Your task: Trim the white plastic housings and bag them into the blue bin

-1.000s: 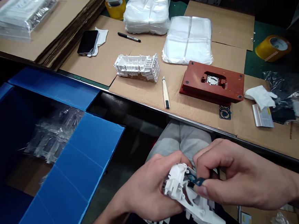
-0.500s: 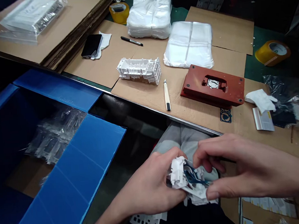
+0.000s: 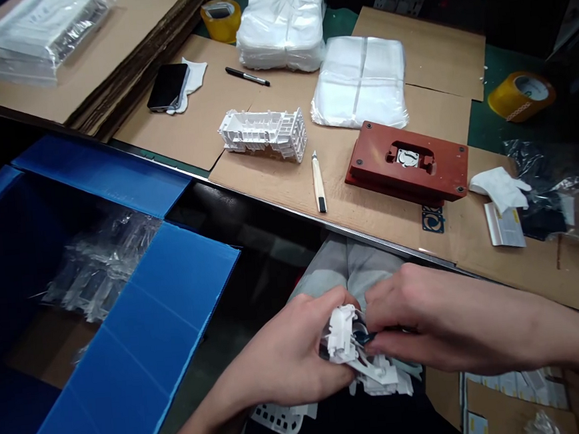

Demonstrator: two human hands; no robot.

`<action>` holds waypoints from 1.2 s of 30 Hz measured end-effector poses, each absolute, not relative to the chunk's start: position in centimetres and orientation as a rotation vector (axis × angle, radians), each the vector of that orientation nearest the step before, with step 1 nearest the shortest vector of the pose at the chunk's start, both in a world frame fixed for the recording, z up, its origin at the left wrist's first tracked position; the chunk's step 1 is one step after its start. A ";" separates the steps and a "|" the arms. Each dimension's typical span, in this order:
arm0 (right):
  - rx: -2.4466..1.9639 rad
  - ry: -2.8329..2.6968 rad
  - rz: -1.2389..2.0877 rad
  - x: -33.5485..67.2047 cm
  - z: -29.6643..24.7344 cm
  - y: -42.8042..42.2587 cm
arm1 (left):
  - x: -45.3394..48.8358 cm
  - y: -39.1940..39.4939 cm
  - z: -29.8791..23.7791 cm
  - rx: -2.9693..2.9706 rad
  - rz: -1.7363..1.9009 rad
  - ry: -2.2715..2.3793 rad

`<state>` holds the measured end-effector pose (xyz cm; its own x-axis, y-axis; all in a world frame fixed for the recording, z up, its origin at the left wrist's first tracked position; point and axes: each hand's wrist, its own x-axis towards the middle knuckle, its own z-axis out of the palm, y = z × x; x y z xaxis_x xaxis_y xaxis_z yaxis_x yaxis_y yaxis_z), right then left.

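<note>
Above my lap, my left hand (image 3: pixel 300 353) is closed around a white moulded plastic part (image 3: pixel 343 333) with ribs and a hollow inside. My right hand (image 3: pixel 418 320) reaches over it, its fingertips pinching a thin dark blue piece (image 3: pixel 363 337) at the hollow. Most of that piece is hidden by the fingers. Below my left hand, a white perforated plastic section (image 3: pixel 280 418) shows; whether it belongs to the held part I cannot tell. On the bench, a similar white plastic frame (image 3: pixel 263 132) lies near a craft knife (image 3: pixel 319 184).
A red-brown fixture block (image 3: pixel 408 164) sits on the bench with a dark blue fan-shaped piece (image 3: pixel 433 219) beside it. Bundled plastic bags (image 3: pixel 359 81), tape (image 3: pixel 521 97), a phone (image 3: pixel 168 87) and a pen (image 3: pixel 247 76) lie behind. A blue box (image 3: pixel 142 322) with bagged parts stands left.
My right hand has moved left and its fingers have closed on the dark blue piece inside the white part. The left hand keeps its hold. The view has shifted slightly.
</note>
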<state>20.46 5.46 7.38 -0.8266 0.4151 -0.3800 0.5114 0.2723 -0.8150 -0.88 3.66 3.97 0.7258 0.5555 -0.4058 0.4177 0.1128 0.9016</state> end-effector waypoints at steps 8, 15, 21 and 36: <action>1.195 2.545 -1.377 20.0 6.6 2.8 | -0.9 3.2 3.6 1.510 0.076 0.940; 1.212 2.382 -1.603 19.6 5.8 1.0 | -0.7 2.0 2.8 1.500 -0.032 0.952; 1.267 2.236 -1.861 19.7 5.5 1.2 | -1.0 1.5 2.7 1.477 -0.021 0.934; 1.378 2.045 -2.087 20.1 5.8 2.0 | -1.6 2.6 2.8 1.458 0.001 0.761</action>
<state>20.09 1.96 5.81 -0.6329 0.5961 -0.4940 0.4818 -0.1962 -0.8540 -1.63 2.56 2.84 0.7698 0.4412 -0.4611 0.4401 0.1562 0.8842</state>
